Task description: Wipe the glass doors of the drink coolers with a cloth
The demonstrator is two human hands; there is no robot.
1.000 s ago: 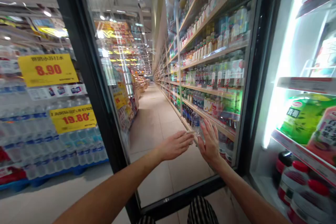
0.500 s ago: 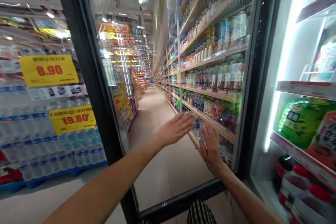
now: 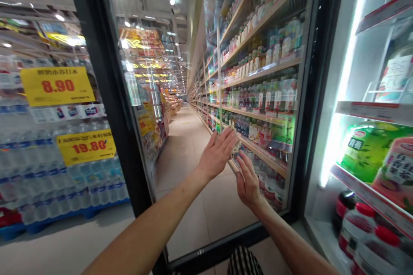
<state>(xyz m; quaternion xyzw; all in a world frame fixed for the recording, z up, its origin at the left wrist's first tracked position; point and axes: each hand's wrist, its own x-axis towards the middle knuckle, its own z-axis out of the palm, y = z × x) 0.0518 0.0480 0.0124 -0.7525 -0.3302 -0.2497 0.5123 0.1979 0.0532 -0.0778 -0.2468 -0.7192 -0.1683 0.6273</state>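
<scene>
An open glass cooler door [image 3: 190, 206] with a dark frame stands in front of me. My left hand [image 3: 219, 150] lies flat against or very near its pane, fingers stretched out and pointing up to the right. Just beyond those fingertips is a pale patch [image 3: 238, 142], a reflection or something thin; I cannot tell which. Lower and to the right, my right hand [image 3: 249, 179] is raised with straight fingers and its thumb apart, close to the glass. I see nothing gripped in either hand.
On the right, the lit cooler holds green pouches [image 3: 371, 150] and red-capped bottles [image 3: 382, 240]. Stacked water bottles [image 3: 64, 180] under yellow price signs [image 3: 58, 86] stand at left on a blue pallet [image 3: 87, 211]. Drink shelves and an aisle appear in the pane. My checkered knee [image 3: 244, 261] is below.
My left hand has shifted slightly left and up, its fingers now tilted more steeply. My right hand has moved left and a little down. The view has turned slightly to the right.
</scene>
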